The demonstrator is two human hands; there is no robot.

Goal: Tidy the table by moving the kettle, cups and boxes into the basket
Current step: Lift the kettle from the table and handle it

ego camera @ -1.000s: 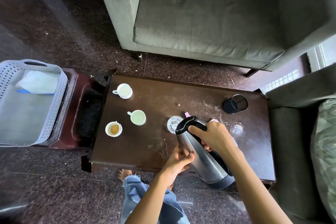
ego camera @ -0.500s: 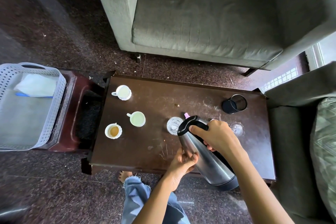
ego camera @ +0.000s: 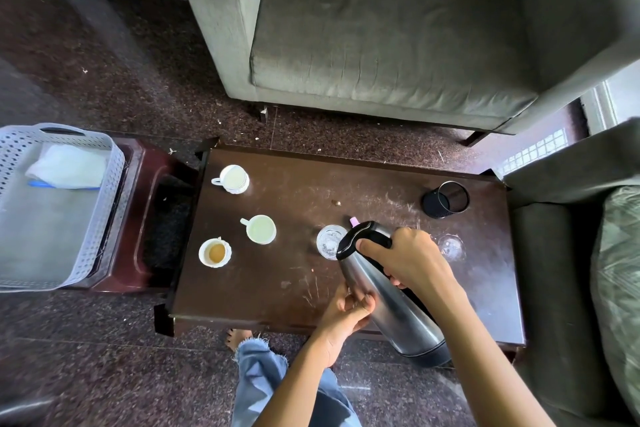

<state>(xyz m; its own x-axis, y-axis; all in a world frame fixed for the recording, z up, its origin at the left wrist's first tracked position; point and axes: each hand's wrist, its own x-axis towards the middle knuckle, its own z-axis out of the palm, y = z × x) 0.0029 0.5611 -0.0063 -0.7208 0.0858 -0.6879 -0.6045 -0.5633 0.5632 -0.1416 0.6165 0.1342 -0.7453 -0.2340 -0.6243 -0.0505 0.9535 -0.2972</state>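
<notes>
A steel kettle (ego camera: 394,308) with a black handle hangs tilted over the front right of the dark wooden table (ego camera: 294,281). My right hand (ego camera: 412,260) grips its handle and my left hand (ego camera: 349,308) presses against its side. Three white cups stand on the table's left: one at the back (ego camera: 232,178), one in the middle (ego camera: 260,229), and a front one (ego camera: 214,252) with brown liquid. Two clear glasses rest near the kettle, one (ego camera: 329,241) by its lid, another (ego camera: 451,246) to the right. The grey perforated basket (ego camera: 86,243) sits at far left.
A black mesh cup (ego camera: 445,199) lies on its side at the table's back right. The basket holds a white cloth (ego camera: 67,166) and rests on a dark red stool (ego camera: 138,218). A grey sofa (ego camera: 381,35) stands behind the table, with an armchair (ego camera: 561,253) at right.
The kettle has lifted a little and shifted toward me and right, with both hands still on it. The view has tilted slightly.
</notes>
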